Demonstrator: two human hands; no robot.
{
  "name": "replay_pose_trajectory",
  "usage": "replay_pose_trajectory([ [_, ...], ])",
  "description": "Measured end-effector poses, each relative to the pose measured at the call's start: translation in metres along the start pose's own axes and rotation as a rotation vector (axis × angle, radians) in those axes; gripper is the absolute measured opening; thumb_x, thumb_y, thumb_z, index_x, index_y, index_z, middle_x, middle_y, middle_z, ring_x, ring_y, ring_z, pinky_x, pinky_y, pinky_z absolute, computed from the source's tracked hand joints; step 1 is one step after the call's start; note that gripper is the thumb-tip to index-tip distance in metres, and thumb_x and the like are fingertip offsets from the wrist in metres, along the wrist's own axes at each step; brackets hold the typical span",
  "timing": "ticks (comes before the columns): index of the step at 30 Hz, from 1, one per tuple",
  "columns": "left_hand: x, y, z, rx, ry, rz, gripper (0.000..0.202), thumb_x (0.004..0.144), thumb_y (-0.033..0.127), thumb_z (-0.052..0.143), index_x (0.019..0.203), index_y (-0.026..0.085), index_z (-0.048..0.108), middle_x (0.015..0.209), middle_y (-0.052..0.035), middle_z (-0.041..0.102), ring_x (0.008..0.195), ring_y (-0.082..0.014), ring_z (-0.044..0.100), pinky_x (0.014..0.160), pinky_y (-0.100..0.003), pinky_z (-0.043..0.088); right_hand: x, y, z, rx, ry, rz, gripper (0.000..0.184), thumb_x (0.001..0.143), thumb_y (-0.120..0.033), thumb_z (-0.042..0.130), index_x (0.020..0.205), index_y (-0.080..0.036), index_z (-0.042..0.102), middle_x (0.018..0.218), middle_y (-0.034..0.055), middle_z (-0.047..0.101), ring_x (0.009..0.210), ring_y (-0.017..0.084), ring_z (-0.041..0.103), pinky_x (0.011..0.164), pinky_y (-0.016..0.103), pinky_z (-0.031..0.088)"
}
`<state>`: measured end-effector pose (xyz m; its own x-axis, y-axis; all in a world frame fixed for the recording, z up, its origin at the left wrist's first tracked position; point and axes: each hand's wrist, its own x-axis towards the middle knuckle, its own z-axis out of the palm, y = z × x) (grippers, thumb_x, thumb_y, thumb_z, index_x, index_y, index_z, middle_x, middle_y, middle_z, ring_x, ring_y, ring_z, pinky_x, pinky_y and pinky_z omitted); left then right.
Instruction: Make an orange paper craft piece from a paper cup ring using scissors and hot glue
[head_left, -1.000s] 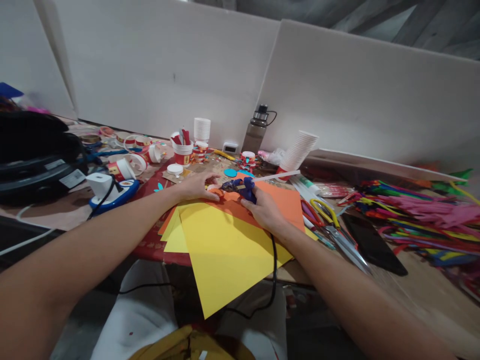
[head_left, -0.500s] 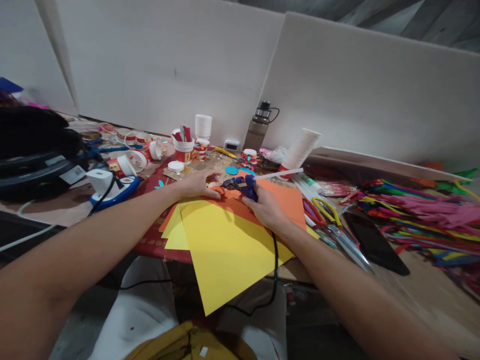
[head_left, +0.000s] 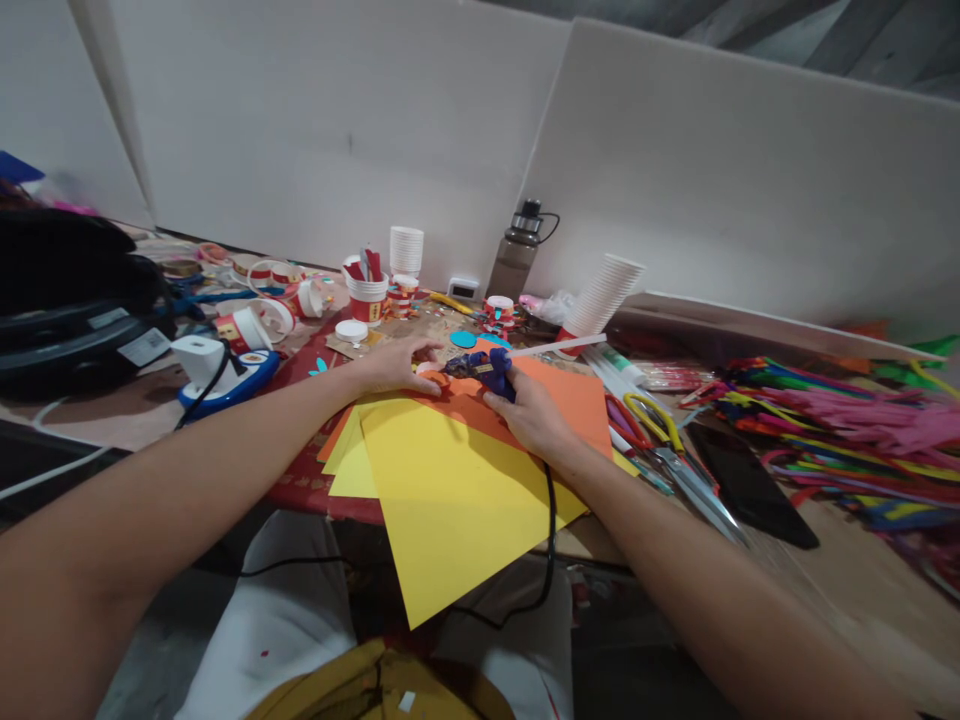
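In my right hand (head_left: 531, 405) is a blue hot glue gun (head_left: 491, 371), its nozzle pointing left and a long white glue stick (head_left: 562, 346) standing out of its back. My left hand (head_left: 397, 368) curves its thumb and fingers about a small pale round piece (head_left: 430, 370) right at the nozzle; its exact kind is too small to tell. Under both hands lie orange sheets (head_left: 570, 398) and yellow sheets (head_left: 457, 500) of paper. The gun's black cord (head_left: 552, 540) drops over the paper toward my lap.
Scissors (head_left: 679, 470) and a black phone (head_left: 750, 485) lie at right, beside colourful pipe cleaners (head_left: 847, 430). Behind stand a water bottle (head_left: 514, 255), stacked paper cups (head_left: 600, 300) and a red-white cup (head_left: 367, 300) holding red pieces. A blue-white power strip (head_left: 240, 380) sits at left.
Almost nothing differs. Both hands and the glue gun keep their places; the view has shifted very slightly.
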<state>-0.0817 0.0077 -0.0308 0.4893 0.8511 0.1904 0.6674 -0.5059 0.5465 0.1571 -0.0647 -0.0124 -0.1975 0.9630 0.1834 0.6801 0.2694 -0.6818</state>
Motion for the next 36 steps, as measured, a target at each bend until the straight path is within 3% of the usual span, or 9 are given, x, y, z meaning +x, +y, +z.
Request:
replay_pose_trajectory([
  [14, 0.0, -0.004, 0.001, -0.052, 0.003, 0.053, 0.089, 0.064, 0.055, 0.076, 0.14, 0.02, 0.047, 0.122, -0.0083, 0.063, 0.108, -0.0222, 0.061, 0.094, -0.031, 0.046, 0.001, 0.001, 0.001, -0.024, -0.003, 0.004, 0.036, 0.083, -0.03, 0.06, 0.115, -0.014, 0.064, 0.089, 0.006, 0.068, 0.075, 0.017, 0.059, 0.073, 0.029, 0.045],
  [22, -0.001, 0.0, 0.0, -0.071, -0.018, 0.043, 0.085, 0.066, 0.052, 0.074, 0.14, 0.02, 0.047, 0.119, -0.0072, 0.066, 0.11, -0.0216, 0.061, 0.097, -0.031, 0.044, 0.001, 0.003, 0.001, -0.018, 0.004, -0.009, 0.033, 0.083, -0.031, 0.06, 0.111, -0.014, 0.064, 0.077, 0.0028, 0.065, 0.072, 0.017, 0.057, 0.071, 0.029, 0.045],
  [29, 0.0, -0.003, -0.006, -0.085, -0.082, 0.052, 0.093, 0.065, 0.053, 0.075, 0.146, 0.023, 0.04, 0.125, -0.0077, 0.063, 0.114, -0.0219, 0.059, 0.097, -0.03, 0.044, 0.0, 0.001, -0.001, 0.003, 0.001, -0.001, 0.037, 0.082, -0.03, 0.059, 0.115, -0.015, 0.063, 0.082, 0.0032, 0.066, 0.072, 0.017, 0.056, 0.071, 0.029, 0.044],
  [32, 0.002, -0.005, -0.012, -0.135, -0.071, 0.013, 0.078, 0.077, 0.057, 0.061, 0.143, 0.019, 0.044, 0.124, -0.0096, 0.064, 0.112, -0.0217, 0.06, 0.095, -0.03, 0.046, 0.0, 0.0, -0.003, 0.0, 0.017, -0.007, 0.037, 0.081, -0.03, 0.06, 0.114, -0.014, 0.063, 0.089, 0.0044, 0.067, 0.073, 0.016, 0.056, 0.069, 0.028, 0.043],
  [36, 0.005, -0.01, -0.017, -0.087, 0.049, -0.147, 0.055, 0.091, 0.053, 0.035, 0.121, 0.016, 0.063, 0.112, -0.0092, 0.07, 0.096, -0.0196, 0.066, 0.08, -0.028, 0.05, 0.0, 0.001, -0.003, -0.004, 0.016, 0.008, 0.035, 0.081, -0.032, 0.06, 0.111, -0.014, 0.063, 0.087, 0.0047, 0.067, 0.073, 0.017, 0.056, 0.066, 0.028, 0.043],
])
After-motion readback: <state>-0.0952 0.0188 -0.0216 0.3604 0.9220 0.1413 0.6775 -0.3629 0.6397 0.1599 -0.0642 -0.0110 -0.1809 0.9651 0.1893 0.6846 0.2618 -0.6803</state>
